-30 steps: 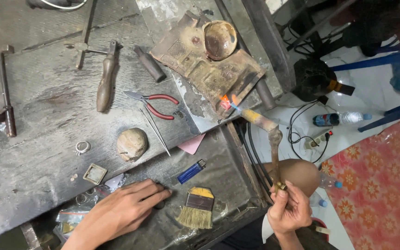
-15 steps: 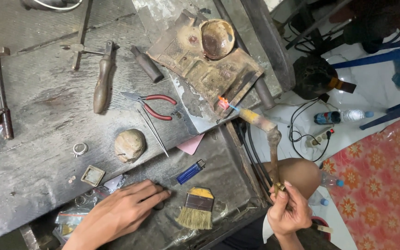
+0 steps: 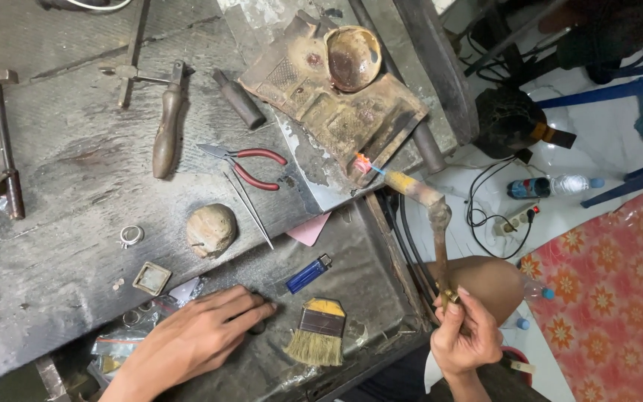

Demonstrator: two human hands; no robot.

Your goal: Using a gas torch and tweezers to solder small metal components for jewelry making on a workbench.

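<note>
My right hand (image 3: 466,335) was clenched round the brass end of one torch (image 3: 429,216). Its long pipe ran from my fist toward eleven o'clock, and the small flame at its tip (image 3: 364,164) sat at the near corner of the one scorched soldering block (image 3: 336,97). That block lay at eleven o'clock from the right hand, which was the nearer of the two to it. My left hand (image 3: 195,339) lay flat and released on the surface (image 3: 61,171), fingertips on a small dark object I could not make out. At three o'clock from those fingers lay one brush (image 3: 320,331), at one o'clock one blue lighter (image 3: 308,274). Farther off, around twelve, sat one rounded lump (image 3: 211,229), one pair of red-handled pliers (image 3: 251,165) and one ring (image 3: 131,235).
</note>
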